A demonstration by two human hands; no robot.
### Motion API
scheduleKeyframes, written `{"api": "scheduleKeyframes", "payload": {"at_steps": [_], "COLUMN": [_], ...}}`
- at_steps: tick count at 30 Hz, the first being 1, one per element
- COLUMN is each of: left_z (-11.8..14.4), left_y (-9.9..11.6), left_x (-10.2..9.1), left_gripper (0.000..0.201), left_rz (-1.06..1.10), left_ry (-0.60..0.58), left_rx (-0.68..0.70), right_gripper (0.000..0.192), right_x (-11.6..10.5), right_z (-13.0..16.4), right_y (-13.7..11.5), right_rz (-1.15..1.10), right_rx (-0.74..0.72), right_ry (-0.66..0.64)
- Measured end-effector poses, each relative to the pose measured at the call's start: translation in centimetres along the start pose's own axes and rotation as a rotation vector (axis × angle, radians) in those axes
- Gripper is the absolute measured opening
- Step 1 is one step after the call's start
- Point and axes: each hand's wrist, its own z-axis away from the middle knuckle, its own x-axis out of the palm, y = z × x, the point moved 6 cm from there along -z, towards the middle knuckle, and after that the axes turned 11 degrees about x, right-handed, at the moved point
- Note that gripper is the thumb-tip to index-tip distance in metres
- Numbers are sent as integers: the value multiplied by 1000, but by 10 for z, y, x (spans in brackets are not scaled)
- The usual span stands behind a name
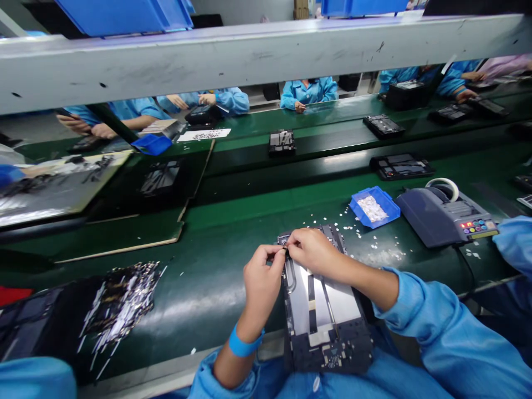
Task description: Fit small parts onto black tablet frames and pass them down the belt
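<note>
An opened flat electronic device [325, 299], tablet-like, with silver panels and a dark circuit section at its near end, lies tilted over the bench edge toward my lap. My left hand [266, 277], with a blue band at its wrist, has thumb and fingers pinched at the device's far left corner. Meeting it there, my right hand [311, 250] is also closed in a pinch, its wrist across the silver panel. A tiny dark piece shows between the fingertips, too small to name. The fingers hide most of that corner.
Right of the device are a blue tray [374, 207] of small white pieces, scattered white bits and a grey tape dispenser [446, 213]. A pile of thin strips [124, 302] lies left. A metal shelf beam [266, 52] crosses ahead; co-workers in blue sit beyond the conveyor [249, 177].
</note>
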Motion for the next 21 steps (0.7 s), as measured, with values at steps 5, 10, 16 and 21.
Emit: {"api": "scheduleKeyframes", "payload": {"at_steps": [5,10,16,21], "left_z": [-2,-1,4,4], "left_y": [-5,-7,4,9], "left_x": [4,3,3,1], "left_gripper": [16,15,15,15], "left_rz": [144,129,-41,-95], "left_ry": [-11,-4,-22,-19], "left_rx": [-67,-58,50,107], "right_gripper": [17,15,15,14], "right_x": [-2,-4,0,1], "right_z": [0,6,8,5], "right_y": [3,-1,-2,0], "right_rz": [-61,-36,159,160], "right_rx": [11,-34,11,7], "right_ry": [-33,-16,41,32]}}
